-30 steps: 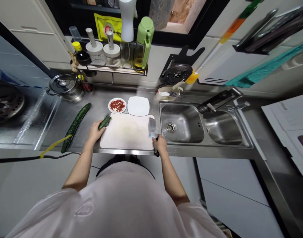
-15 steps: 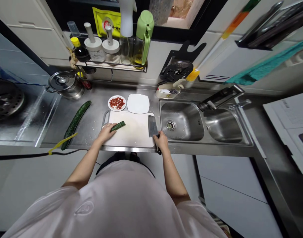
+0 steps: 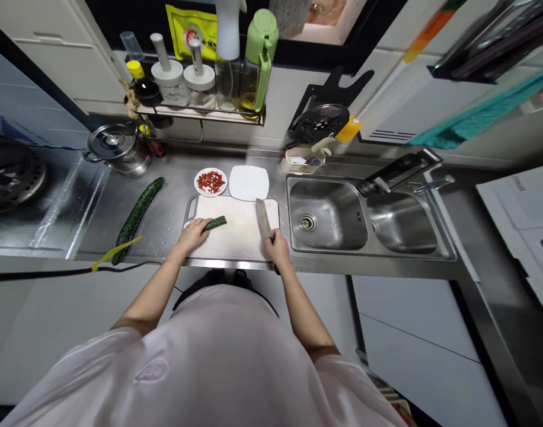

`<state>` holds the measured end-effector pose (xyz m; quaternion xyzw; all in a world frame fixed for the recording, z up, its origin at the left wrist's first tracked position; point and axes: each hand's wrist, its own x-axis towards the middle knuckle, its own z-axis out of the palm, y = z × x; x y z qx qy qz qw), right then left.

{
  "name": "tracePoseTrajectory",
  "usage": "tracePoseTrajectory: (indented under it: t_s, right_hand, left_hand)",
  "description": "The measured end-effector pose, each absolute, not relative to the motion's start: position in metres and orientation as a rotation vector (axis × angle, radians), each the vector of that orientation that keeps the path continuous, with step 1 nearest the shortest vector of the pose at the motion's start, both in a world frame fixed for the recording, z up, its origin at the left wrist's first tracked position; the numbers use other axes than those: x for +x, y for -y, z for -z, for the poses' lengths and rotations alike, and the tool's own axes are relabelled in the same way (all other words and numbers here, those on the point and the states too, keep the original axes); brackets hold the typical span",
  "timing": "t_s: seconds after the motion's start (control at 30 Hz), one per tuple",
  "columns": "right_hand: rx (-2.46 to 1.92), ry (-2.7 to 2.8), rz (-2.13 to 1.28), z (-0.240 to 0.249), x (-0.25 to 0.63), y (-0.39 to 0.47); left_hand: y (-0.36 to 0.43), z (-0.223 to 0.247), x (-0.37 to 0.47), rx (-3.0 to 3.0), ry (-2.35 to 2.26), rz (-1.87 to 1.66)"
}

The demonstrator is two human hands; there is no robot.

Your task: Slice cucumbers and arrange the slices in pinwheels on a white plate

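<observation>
A short cucumber piece point(image 3: 216, 223) lies on the white cutting board point(image 3: 240, 244), its left end under the fingers of my left hand point(image 3: 194, 235). My right hand point(image 3: 277, 248) is wrapped round the handle of a cleaver point(image 3: 263, 219), whose blade stands over the right part of the board, tilted and seen at a narrow angle. Behind the board are a white plate of chopped red pieces point(image 3: 211, 182) and a bare white square plate point(image 3: 249, 182). A long whole cucumber point(image 3: 138, 219) rests on the steel counter to the left.
A double sink point(image 3: 329, 216) with a faucet is on the right. At the back left stands a lidded pot point(image 3: 117, 149). Bottles and jars fill a wall rack point(image 3: 200, 112). A black cable point(image 3: 44, 274) with a yellow tie crosses the counter's front edge at left.
My right hand has lifted the cleaver and moved it left over the board, turning the blade from flat to nearly edge-on. My left hand stays on the cucumber piece.
</observation>
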<state>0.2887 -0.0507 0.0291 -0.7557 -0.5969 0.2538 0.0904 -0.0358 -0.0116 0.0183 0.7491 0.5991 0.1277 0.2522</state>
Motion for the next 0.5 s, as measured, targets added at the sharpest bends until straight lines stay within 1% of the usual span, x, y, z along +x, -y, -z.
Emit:
tracePoseTrajectory:
  t_s: [0.2,0.33,0.5]
  right_hand:
    - [-2.206,1.990,-0.893,-0.037,0.251,0.049]
    - [-2.218,2.154,-0.900,-0.046,0.232,0.048]
    - [-2.183,2.250,-0.867,-0.053,0.218,0.044]
  left_hand:
    - [0.018,-0.021,-0.027,2.094,-1.698,-0.359]
    - [0.020,-0.025,-0.019,2.202,-1.665,-0.341]
    - [0.018,-0.021,-0.011,2.303,-1.633,-0.419]
